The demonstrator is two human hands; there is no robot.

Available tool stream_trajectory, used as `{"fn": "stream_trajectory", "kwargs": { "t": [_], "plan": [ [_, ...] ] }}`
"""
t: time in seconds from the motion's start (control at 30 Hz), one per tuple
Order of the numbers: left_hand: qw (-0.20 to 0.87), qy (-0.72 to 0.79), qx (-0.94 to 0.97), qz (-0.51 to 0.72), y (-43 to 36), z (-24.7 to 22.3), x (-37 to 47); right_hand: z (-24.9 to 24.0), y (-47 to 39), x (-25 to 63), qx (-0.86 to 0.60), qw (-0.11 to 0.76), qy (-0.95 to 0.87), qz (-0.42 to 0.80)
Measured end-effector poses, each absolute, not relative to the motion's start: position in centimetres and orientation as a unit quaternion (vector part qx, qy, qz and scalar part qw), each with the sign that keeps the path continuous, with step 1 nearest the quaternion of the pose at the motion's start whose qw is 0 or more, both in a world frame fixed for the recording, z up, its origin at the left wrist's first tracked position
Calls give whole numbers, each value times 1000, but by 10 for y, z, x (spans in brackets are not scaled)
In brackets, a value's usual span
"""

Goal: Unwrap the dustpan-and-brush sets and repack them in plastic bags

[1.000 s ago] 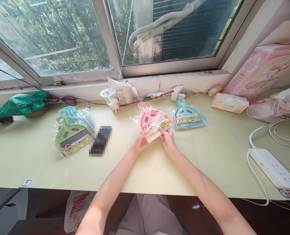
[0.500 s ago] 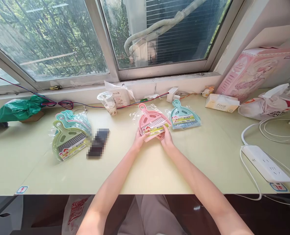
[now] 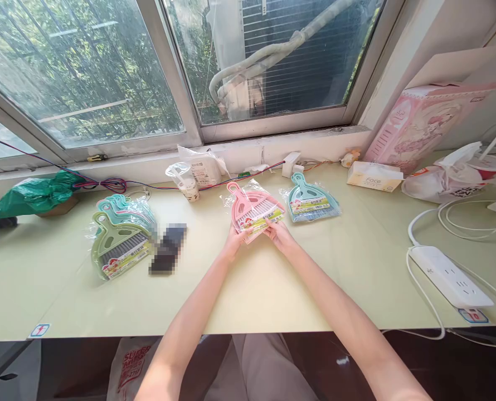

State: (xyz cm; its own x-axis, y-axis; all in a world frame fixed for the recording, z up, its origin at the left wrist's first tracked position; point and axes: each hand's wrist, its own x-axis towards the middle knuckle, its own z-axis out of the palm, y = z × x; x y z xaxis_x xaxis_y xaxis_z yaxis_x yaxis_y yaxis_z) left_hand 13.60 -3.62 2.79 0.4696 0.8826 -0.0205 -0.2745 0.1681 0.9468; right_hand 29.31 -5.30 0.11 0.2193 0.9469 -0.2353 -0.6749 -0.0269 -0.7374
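Note:
A pink dustpan and brush set (image 3: 254, 207) in clear plastic, with a yellow-green label, is held between both my hands over the middle of the table. My left hand (image 3: 234, 240) grips its lower left edge, and my right hand (image 3: 280, 235) has hold of its lower right edge; the fingertips under it are hidden. Just to the right lies a blue bagged dustpan set (image 3: 312, 199). Off to the left, a green dustpan set (image 3: 120, 245) lies on top of several teal and pink ones (image 3: 129, 210), all wrapped in plastic.
A dark pixelated rectangle (image 3: 168, 249) lies beside the left pile. Along the back stand a drink cup (image 3: 184, 182), a white plastic bag (image 3: 204, 170) and a tissue pack (image 3: 374, 176). A power strip (image 3: 451, 275) with looping cables occupies the right side; a green bag (image 3: 34, 195) sits far left.
The pink set has shifted slightly left and its handle now leans more to the left, with both hands still on it. The camera view has moved a little.

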Motion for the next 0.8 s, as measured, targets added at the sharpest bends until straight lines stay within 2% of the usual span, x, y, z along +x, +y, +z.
{"fn": "stream_trajectory", "kwargs": {
  "t": [0.13,0.2,0.3,0.5,0.67,0.8],
  "plan": [
    [789,292,475,260,-44,24,136,-2,-53,295,-430,712,-150,535],
    [812,265,467,229,-48,22,140,-4,-54,298,-448,723,-117,513],
    [807,260,451,279,-47,20,145,-5,-55,301,-454,730,-108,500],
    [696,392,481,360,-33,18,139,0,-57,300,-461,694,-162,528],
    [671,350,535,375,-38,17,143,-2,-58,304,-471,685,-165,530],
    [657,382,503,412,-38,10,148,0,-55,308,-469,678,-159,543]
  ]
}}
